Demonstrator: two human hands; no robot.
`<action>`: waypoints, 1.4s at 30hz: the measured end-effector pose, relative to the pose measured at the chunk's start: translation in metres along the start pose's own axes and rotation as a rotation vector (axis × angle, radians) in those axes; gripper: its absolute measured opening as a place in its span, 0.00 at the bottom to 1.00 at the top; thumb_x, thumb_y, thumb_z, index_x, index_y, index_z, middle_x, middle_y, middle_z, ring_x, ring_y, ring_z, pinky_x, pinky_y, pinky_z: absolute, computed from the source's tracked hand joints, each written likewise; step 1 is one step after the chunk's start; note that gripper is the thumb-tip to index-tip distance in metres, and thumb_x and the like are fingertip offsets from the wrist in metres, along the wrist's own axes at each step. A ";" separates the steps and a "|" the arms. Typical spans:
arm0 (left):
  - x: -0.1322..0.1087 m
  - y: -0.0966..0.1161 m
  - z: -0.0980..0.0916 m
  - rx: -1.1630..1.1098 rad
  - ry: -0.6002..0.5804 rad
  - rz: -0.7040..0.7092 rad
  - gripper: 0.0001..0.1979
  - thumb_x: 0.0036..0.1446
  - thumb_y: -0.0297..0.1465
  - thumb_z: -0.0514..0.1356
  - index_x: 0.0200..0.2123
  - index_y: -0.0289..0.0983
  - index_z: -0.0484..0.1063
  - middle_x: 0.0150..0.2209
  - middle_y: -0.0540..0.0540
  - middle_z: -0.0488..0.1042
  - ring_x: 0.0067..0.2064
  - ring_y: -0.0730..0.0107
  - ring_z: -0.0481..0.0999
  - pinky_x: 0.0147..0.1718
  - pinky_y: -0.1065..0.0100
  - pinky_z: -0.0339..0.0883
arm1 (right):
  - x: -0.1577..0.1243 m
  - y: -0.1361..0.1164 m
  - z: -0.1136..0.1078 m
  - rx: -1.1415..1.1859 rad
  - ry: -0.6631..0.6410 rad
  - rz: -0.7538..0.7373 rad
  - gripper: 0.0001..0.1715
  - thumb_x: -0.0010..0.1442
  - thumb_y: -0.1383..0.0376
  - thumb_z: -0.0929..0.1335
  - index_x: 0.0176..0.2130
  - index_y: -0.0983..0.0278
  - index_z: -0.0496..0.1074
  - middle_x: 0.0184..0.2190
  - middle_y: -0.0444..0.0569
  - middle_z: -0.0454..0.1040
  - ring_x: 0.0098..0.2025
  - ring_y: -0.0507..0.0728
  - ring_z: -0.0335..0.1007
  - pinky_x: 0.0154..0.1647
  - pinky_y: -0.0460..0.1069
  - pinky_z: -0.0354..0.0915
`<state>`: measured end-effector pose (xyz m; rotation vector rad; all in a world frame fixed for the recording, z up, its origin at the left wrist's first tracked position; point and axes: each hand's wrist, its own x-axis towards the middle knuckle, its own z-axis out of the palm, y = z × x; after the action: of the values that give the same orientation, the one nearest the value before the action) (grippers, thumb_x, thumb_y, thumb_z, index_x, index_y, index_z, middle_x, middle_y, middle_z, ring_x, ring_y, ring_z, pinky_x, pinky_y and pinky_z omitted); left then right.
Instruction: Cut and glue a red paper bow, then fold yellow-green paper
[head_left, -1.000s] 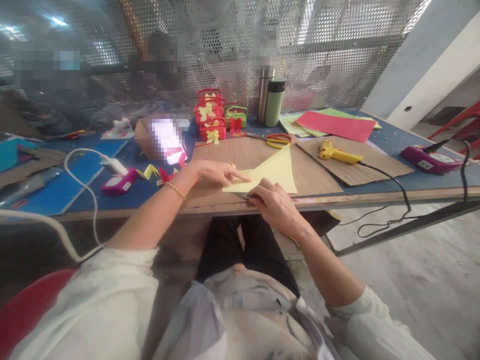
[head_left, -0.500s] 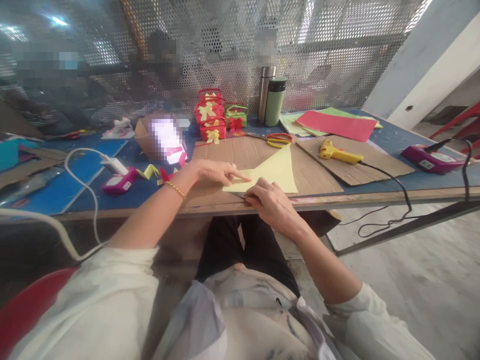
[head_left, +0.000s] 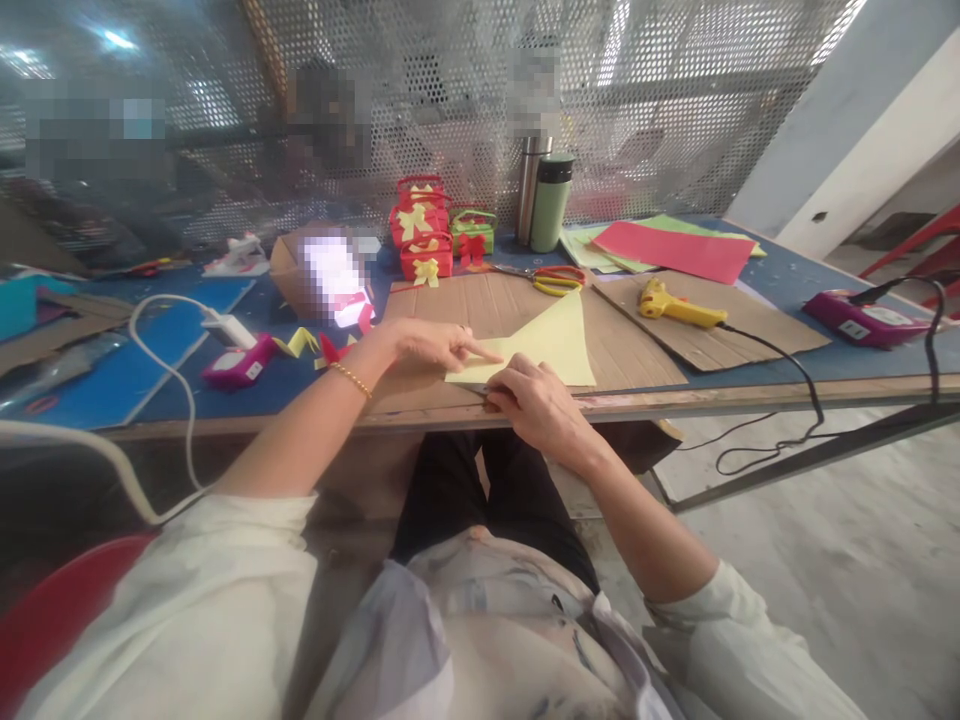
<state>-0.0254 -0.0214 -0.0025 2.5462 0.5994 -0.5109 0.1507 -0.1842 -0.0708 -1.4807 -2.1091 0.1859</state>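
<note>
A sheet of pale yellow paper [head_left: 559,335] with a pointed upper corner lies on brown cardboard [head_left: 480,305] at the table's front edge. My left hand [head_left: 442,347] rests over its left part, index finger stretched out and pressing on the paper, the other fingers partly bent. Close beside that fingertip, my right hand [head_left: 536,398] is closed at the paper's lower edge, thumb and fingers pinched together. A thin dark thing shows under its fingertips, mostly hidden, and I cannot make out what it is.
Scissors [head_left: 559,280] lie behind the paper. A yellow glue gun [head_left: 679,305] rests on cardboard to the right, its cord hanging off the edge. Small red boxes [head_left: 426,235], a green flask [head_left: 551,205], red paper [head_left: 675,250] and a lit phone [head_left: 341,280] stand or lie farther back.
My right hand has shifted slightly left and up along the paper's lower edge. My left hand and the paper stay in place.
</note>
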 end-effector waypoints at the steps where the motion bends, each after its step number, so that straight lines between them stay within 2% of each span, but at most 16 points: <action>1: 0.000 0.000 0.000 0.006 0.000 0.008 0.38 0.56 0.34 0.56 0.72 0.52 0.62 0.39 0.50 0.63 0.40 0.65 0.63 0.50 0.66 0.61 | 0.000 0.001 0.000 0.006 0.004 -0.007 0.09 0.68 0.68 0.65 0.39 0.62 0.76 0.40 0.52 0.73 0.41 0.59 0.69 0.43 0.52 0.57; 13: 0.000 -0.002 0.002 0.013 0.020 0.037 0.39 0.54 0.33 0.57 0.71 0.52 0.62 0.39 0.50 0.64 0.39 0.65 0.64 0.49 0.66 0.62 | -0.002 0.001 0.000 0.006 0.006 0.004 0.07 0.67 0.69 0.66 0.39 0.63 0.76 0.40 0.51 0.73 0.41 0.59 0.70 0.43 0.52 0.57; 20: -0.001 0.000 0.000 0.023 0.015 0.029 0.37 0.55 0.33 0.57 0.70 0.52 0.65 0.39 0.50 0.62 0.39 0.66 0.63 0.48 0.67 0.61 | -0.012 -0.001 0.001 0.041 0.015 -0.041 0.08 0.68 0.70 0.66 0.40 0.62 0.76 0.41 0.52 0.74 0.42 0.59 0.70 0.44 0.52 0.57; 24: -0.002 0.000 -0.001 0.042 0.025 0.047 0.35 0.58 0.35 0.57 0.70 0.50 0.66 0.38 0.50 0.61 0.40 0.66 0.65 0.50 0.68 0.60 | -0.023 -0.007 -0.006 0.089 0.022 -0.072 0.08 0.68 0.70 0.67 0.42 0.62 0.76 0.42 0.52 0.75 0.44 0.59 0.71 0.45 0.52 0.59; 27: -0.003 -0.003 -0.002 0.092 0.060 0.050 0.32 0.62 0.37 0.56 0.70 0.52 0.65 0.36 0.51 0.60 0.38 0.66 0.64 0.47 0.69 0.60 | -0.033 -0.004 -0.017 0.134 0.068 -0.093 0.08 0.70 0.68 0.67 0.45 0.60 0.76 0.42 0.51 0.75 0.45 0.58 0.72 0.46 0.52 0.62; 30: -0.003 -0.007 -0.001 0.107 0.082 0.079 0.31 0.63 0.38 0.56 0.69 0.52 0.67 0.34 0.51 0.60 0.39 0.66 0.65 0.47 0.69 0.60 | -0.042 0.011 -0.028 0.158 0.183 -0.054 0.09 0.71 0.67 0.66 0.46 0.60 0.76 0.41 0.51 0.75 0.46 0.58 0.72 0.47 0.52 0.64; 33: -0.008 -0.004 0.004 0.094 0.125 0.039 0.29 0.64 0.36 0.55 0.68 0.51 0.68 0.36 0.50 0.62 0.41 0.65 0.66 0.49 0.68 0.61 | -0.043 0.039 -0.040 0.150 0.335 0.030 0.10 0.70 0.65 0.66 0.45 0.60 0.77 0.41 0.51 0.74 0.44 0.58 0.72 0.46 0.52 0.67; 35: -0.013 0.003 0.011 0.098 0.181 -0.011 0.27 0.65 0.35 0.53 0.67 0.51 0.70 0.39 0.48 0.64 0.44 0.64 0.68 0.52 0.66 0.61 | -0.034 0.063 -0.050 0.104 0.430 0.091 0.09 0.69 0.64 0.66 0.43 0.61 0.78 0.40 0.51 0.73 0.41 0.58 0.72 0.44 0.52 0.67; 38: -0.019 0.017 0.025 0.114 0.301 -0.117 0.24 0.67 0.37 0.51 0.63 0.50 0.75 0.43 0.45 0.67 0.48 0.60 0.69 0.56 0.59 0.62 | -0.003 0.100 -0.068 -0.001 0.517 0.209 0.10 0.65 0.64 0.66 0.40 0.62 0.78 0.35 0.49 0.72 0.35 0.57 0.69 0.43 0.52 0.66; 40: -0.019 0.027 0.036 0.141 0.424 -0.169 0.22 0.66 0.41 0.55 0.59 0.49 0.79 0.48 0.43 0.70 0.52 0.55 0.70 0.61 0.52 0.60 | 0.026 0.119 -0.079 -0.050 0.478 0.266 0.10 0.63 0.65 0.66 0.39 0.63 0.79 0.37 0.51 0.74 0.39 0.59 0.69 0.45 0.53 0.66; 42: -0.016 0.036 0.045 0.158 0.525 -0.161 0.21 0.63 0.45 0.59 0.54 0.46 0.81 0.55 0.41 0.71 0.58 0.50 0.69 0.65 0.47 0.56 | 0.059 0.130 -0.086 -0.064 0.334 0.338 0.12 0.63 0.66 0.66 0.40 0.64 0.80 0.38 0.52 0.77 0.42 0.59 0.70 0.46 0.53 0.65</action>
<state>-0.0318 -0.0780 -0.0193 2.8075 0.9848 0.0767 0.2877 -0.0983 -0.0313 -1.7632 -1.6097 -0.0072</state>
